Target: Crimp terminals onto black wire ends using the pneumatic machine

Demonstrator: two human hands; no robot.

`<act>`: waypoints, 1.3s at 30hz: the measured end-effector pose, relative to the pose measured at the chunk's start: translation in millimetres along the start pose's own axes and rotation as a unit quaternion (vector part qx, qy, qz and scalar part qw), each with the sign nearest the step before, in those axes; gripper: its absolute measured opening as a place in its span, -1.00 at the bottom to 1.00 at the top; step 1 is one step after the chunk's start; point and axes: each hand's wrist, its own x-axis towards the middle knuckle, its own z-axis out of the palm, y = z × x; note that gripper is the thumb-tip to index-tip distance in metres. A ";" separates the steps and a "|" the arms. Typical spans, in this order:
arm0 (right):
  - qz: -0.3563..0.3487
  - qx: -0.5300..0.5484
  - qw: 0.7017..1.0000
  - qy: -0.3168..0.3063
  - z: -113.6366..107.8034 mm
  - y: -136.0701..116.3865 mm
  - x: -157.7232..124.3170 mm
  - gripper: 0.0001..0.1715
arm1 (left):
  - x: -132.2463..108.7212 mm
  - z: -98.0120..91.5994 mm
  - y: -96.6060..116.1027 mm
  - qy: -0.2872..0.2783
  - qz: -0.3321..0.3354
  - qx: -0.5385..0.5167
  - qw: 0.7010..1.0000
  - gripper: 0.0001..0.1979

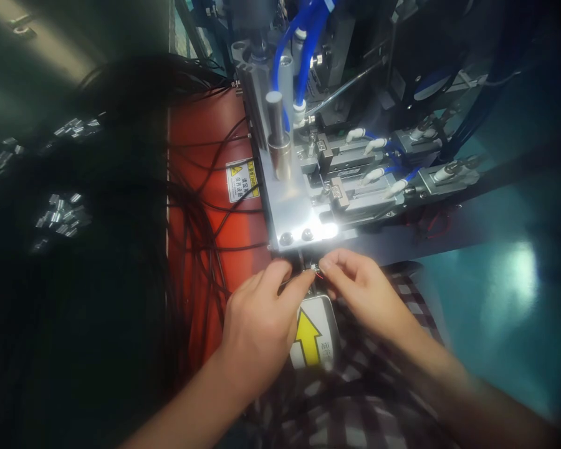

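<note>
My left hand point(262, 312) is closed in a pinch, its thumb tip and forefinger meeting just in front of the machine's metal plate point(285, 212). Opposite it, my right hand point(359, 284) pinches with thumb and forefinger at the same spot. Between the fingertips shows a thin wire point(318, 275) with a red strand, beside a small whitish piece point(315, 267). The fingers cover most of both, so their exact form is hidden. Directly below the hands sits a white panel with a yellow arrow point(309, 340).
Black cables point(201, 249) run over the orange-red surface point(210, 118) at left, near a warning label point(243, 181). Small shiny metal pieces point(60, 215) lie in piles farther left. Pneumatic cylinders point(369, 181) and blue tubes point(311, 50) fill the machine behind the hands.
</note>
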 end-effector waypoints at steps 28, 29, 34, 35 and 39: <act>-0.057 0.023 0.997 0.047 -0.5 2.9 2.7 -0.80 | -0.8 2.6 -1.2 0.008 -0.001 -0.020 1.000 -0.69; -0.069 0.019 0.996 0.053 0.7 4.3 2.3 -0.80 | -0.8 2.6 -1.4 0.008 -0.002 -0.021 1.000 -0.69; -0.110 0.007 0.992 0.067 6.0 9.5 0.0 -0.82 | -1.7 2.4 -1.8 0.013 -0.004 -0.021 1.000 -0.69; -0.114 0.005 0.991 0.067 6.6 10.1 -0.2 -0.82 | -1.9 2.5 -1.9 0.014 -0.003 -0.021 1.000 -0.69; -0.114 0.004 0.991 0.071 7.0 10.4 -0.7 -0.81 | -1.4 2.4 -2.3 0.017 0.000 -0.023 1.000 -0.69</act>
